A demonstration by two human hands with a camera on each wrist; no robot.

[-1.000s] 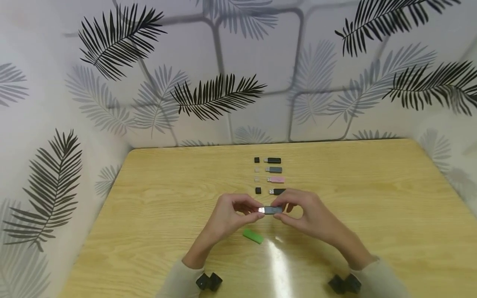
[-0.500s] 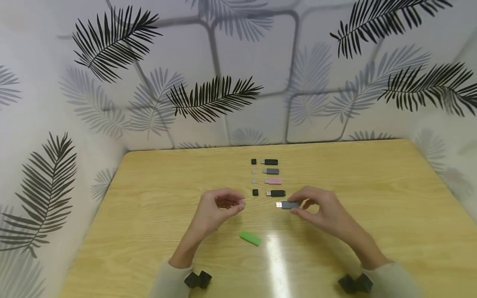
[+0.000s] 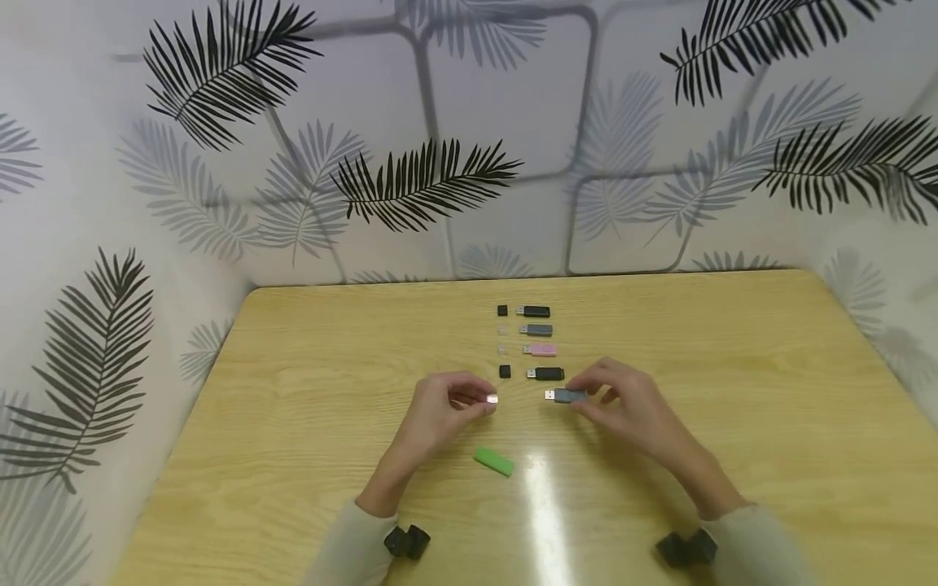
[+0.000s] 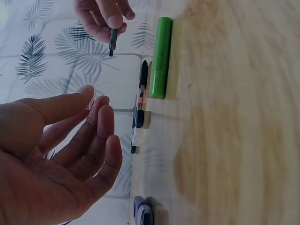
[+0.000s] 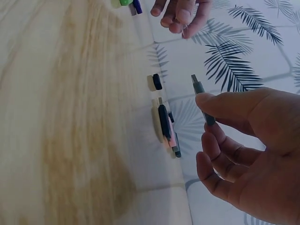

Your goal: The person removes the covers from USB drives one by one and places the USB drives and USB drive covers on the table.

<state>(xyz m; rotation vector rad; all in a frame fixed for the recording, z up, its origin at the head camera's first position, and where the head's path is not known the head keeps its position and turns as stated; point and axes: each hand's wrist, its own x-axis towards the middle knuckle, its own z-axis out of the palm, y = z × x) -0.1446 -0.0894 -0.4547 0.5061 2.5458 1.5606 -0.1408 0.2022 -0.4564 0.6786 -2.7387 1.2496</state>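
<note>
In the head view my left hand (image 3: pixel 443 407) pinches a small clear cap (image 3: pixel 492 399) between thumb and fingertips. To its right my right hand (image 3: pixel 623 400) pinches a grey USB stick (image 3: pixel 566 395) by its rear end, with the bare metal plug pointing left. Cap and stick are apart, both held above the table. The right wrist view shows the grey USB stick (image 5: pixel 202 96) between thumb and index finger. In the left wrist view the clear cap (image 4: pixel 90 104) is mostly hidden by the fingertips.
Beyond the hands lie uncapped USB sticks, among them a pink one (image 3: pixel 541 350) and a black one (image 3: pixel 546 373), each with a cap to its left, such as a black cap (image 3: pixel 505 372). Nearer lies a green stick (image 3: pixel 494 461). A purple object (image 4: pixel 143 211) lies on the wooden table (image 3: pixel 330 350).
A second ago the hands met at the grey USB stick. The left hand has moved left with the clear cap, the right hand right with the stick, and the plug is now bare.
</note>
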